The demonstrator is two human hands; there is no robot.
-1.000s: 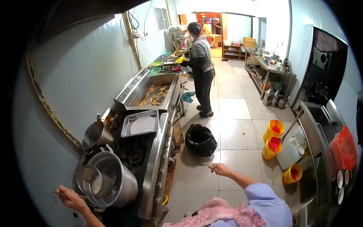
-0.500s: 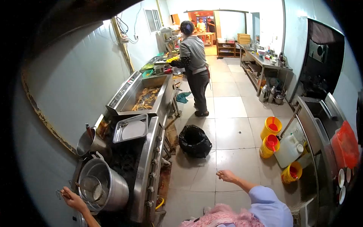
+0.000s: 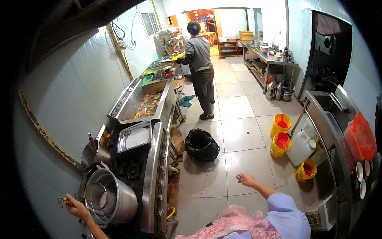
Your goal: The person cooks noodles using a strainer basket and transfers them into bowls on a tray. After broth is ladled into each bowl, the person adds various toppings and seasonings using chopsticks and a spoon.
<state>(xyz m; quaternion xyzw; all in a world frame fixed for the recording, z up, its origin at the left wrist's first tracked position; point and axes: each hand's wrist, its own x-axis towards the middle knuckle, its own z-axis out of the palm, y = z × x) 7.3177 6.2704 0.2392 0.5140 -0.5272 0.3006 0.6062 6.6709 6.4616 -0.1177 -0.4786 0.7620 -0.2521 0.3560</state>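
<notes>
My left hand is closed round the handle of a round wire strainer, whose hooked end sticks out past the fingers. The strainer's basket sits inside the mouth of a large metal pot on the stove. Behind that pot stands a smaller pot with a handle leaning out of it. My right hand is held out over the tiled floor, its fingers partly spread, with nothing seen in it.
A metal tray lies on the stove, before a fryer with brown food. Beyond, a co-worker stands at the counter. A black-lined bin is on the floor. Yellow buckets and a sink are at the right.
The co-worker and the room have shifted left in view. My right hand has moved slightly right and up. My left hand keeps its hold on the strainer.
</notes>
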